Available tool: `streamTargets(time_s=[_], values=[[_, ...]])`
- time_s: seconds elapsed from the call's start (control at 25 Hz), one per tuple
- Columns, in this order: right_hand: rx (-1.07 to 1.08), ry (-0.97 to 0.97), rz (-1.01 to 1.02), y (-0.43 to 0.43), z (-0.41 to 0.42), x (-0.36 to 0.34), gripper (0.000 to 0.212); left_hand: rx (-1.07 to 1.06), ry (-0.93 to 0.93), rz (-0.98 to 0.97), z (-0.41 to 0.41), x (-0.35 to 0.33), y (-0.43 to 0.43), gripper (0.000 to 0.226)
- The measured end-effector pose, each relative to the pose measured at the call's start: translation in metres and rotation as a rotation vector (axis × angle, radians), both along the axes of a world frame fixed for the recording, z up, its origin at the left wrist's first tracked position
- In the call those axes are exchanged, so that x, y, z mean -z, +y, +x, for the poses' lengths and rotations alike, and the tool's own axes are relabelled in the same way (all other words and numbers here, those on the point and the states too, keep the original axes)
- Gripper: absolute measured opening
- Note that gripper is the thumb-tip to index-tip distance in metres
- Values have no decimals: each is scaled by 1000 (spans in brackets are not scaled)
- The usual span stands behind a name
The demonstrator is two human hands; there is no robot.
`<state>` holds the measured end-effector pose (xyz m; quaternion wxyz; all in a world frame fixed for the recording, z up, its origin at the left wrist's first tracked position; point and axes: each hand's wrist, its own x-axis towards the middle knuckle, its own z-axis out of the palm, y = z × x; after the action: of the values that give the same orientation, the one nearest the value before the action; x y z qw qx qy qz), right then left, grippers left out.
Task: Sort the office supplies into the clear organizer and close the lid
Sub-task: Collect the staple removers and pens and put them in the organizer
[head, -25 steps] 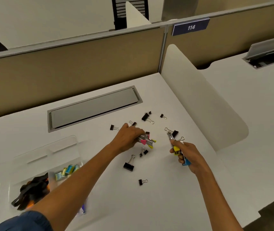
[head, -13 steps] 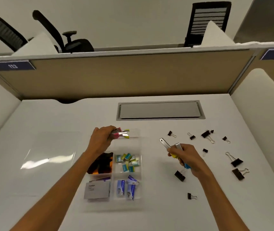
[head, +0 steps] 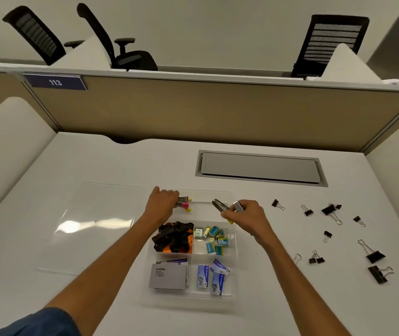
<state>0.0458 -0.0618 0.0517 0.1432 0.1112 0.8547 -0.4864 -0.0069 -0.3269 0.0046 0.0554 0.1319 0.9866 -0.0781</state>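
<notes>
While both hands hover over the far row of the clear organizer (head: 234,248), each is closed on a small bundle: the left hand (head: 162,205) grips staple removers (head: 184,202) with pink and yellow handles, and the right hand (head: 244,214) grips metal ones (head: 222,205) whose jaws point away and to the left. The empty far compartments lie directly under both loads, so the drop looks short; the left hand is nearer the far-left cell. Nearer cells of the organizer hold black and orange items, small staple boxes and a grey box. The lid (head: 91,229) lies flat left of the organizer. Binder clips (head: 329,209) sit scattered on the surface (head: 290,311), right of the organizer, clear of both hands.
</notes>
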Motion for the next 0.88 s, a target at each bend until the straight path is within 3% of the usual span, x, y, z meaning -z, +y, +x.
streamTargets(time_s=[0.24, 0.44, 0.68, 0.88], values=[[-2, -21, 80, -10, -1, 11, 22, 47, -63, -44, -5, 13, 1, 19], [-1, -26, 123, -17, -7, 15, 22, 17, -111, 301, -5, 12, -7, 36], [-50, 6, 133, -32, -17, 14, 22, 217, -168, -67, 2, 11, -17, 34], [-104, 36, 167, -45, -24, 13, 19, 288, -153, -112, 2, 7, -21, 35]])
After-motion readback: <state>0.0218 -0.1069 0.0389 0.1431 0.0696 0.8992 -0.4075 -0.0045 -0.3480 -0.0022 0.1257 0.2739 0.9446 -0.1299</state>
